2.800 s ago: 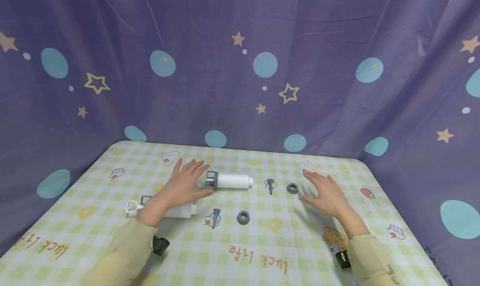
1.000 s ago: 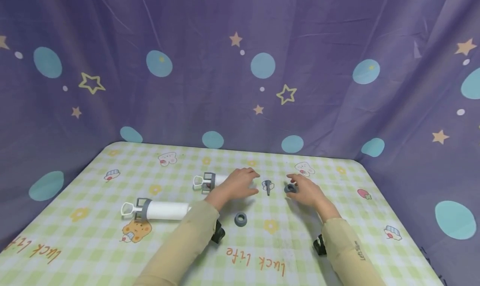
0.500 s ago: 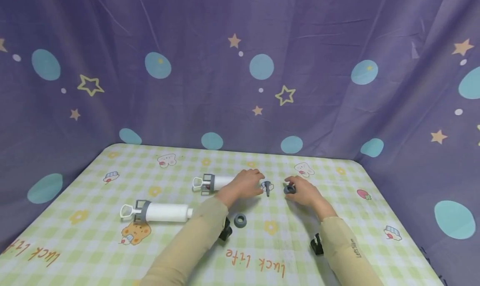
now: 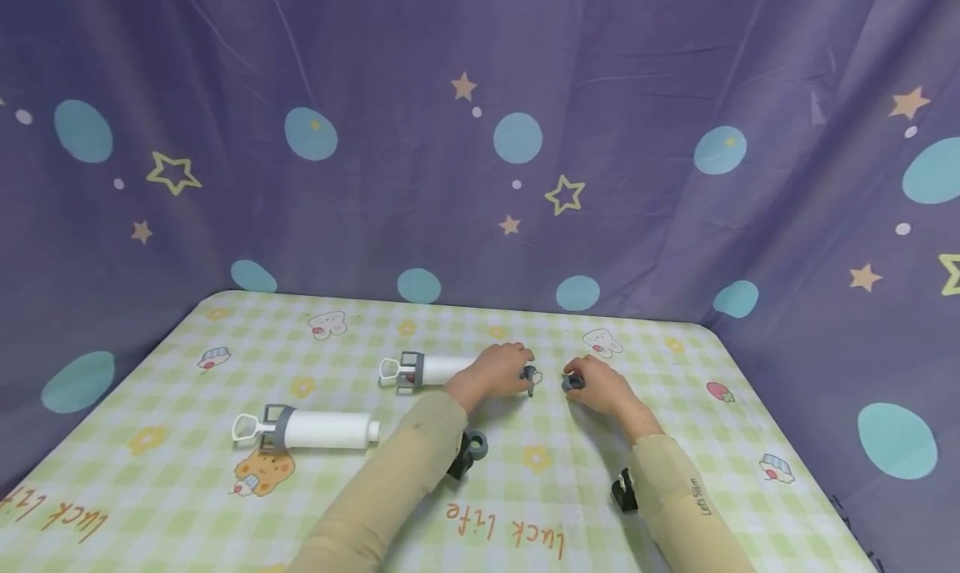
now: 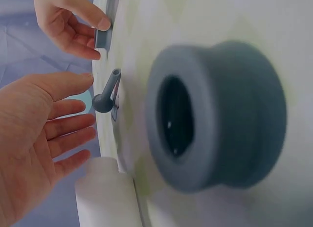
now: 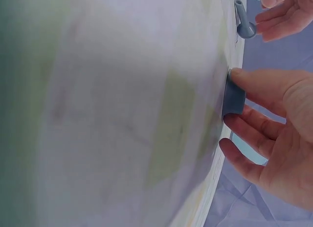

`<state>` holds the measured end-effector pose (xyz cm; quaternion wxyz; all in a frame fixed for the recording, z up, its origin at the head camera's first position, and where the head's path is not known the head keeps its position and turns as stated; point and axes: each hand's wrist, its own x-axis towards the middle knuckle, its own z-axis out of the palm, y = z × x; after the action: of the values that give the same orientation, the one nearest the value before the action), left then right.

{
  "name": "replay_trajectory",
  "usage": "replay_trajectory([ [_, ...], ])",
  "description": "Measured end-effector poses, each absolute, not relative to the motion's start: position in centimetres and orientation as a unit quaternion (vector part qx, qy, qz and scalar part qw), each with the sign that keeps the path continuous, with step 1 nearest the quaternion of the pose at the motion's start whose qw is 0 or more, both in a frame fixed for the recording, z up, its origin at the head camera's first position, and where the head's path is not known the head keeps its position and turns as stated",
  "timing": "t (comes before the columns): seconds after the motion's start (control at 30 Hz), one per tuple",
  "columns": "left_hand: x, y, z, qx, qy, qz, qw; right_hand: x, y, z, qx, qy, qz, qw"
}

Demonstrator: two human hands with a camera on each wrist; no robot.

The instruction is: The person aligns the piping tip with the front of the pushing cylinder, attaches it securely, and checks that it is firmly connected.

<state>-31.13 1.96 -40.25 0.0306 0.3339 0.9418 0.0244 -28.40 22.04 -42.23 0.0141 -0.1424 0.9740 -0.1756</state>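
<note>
Firstly, right hand [image 4: 600, 387]: pinching the held ring [image 6: 234, 97], thumb at one edge and a finger opposite; another finger stands clear.
Left hand [image 4: 498, 371]: wide, fingers loosely straight around the nozzle [image 5: 111, 85]; nothing seen in its grasp, contact cannot be confirmed.
Held ring: beside the nozzle, low over the tablecloth [image 4: 750, 439]; whether touching the cloth cannot be told. Judged light, stiff, hardly fragile; its outer wall gives the surest hold.
Nozzle: lying between the hands. Judged light and rigid, smooth, likely to roll; best taken by the wide end.
Loose ring [image 5: 233, 114]: on the cloth, just beside the left sleeve.
Far tube [image 4: 446, 370]: lying flat, one end behind the left hand. Probably hard and slippery; better held round the barrel.
Near tube [image 4: 327, 429]: lying flat, untouched, loop handle outward to the left.
</note>
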Motion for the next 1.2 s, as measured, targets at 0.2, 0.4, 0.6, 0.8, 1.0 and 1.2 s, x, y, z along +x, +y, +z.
replay_trajectory([
  [0.2, -30.9, 2.3, -40.4, 0.352, 0.935, 0.042, 0.015, -28.5, 22.1, -42.3, -0.146, 0.973, -0.180, 0.007],
  [0.4, -30.9, 2.7, -40.5, 0.353, 0.935, 0.043, 0.014, -28.5, 22.2, -42.4, -0.154, 0.971, -0.186, 0.004],
  [0.6, -30.8, 3.2, -40.5, 0.357, 0.933, 0.046, 0.007, -28.2, 22.4, -42.4, -0.149, 0.970, -0.192, 0.012],
  [0.8, -30.8, 3.4, -40.8, 0.356, 0.934, 0.042, -0.008, -28.2, 22.4, -42.2, -0.159, 0.966, -0.202, 0.006],
  [1.0, -30.7, 3.4, -40.9, 0.354, 0.934, 0.042, -0.016, -28.2, 22.4, -42.3, -0.170, 0.964, -0.204, 0.003],
  [1.2, -30.5, 3.4, -41.0, 0.352, 0.934, 0.057, -0.015, -28.2, 22.3, -42.4, -0.170, 0.965, -0.199, -0.002],
])
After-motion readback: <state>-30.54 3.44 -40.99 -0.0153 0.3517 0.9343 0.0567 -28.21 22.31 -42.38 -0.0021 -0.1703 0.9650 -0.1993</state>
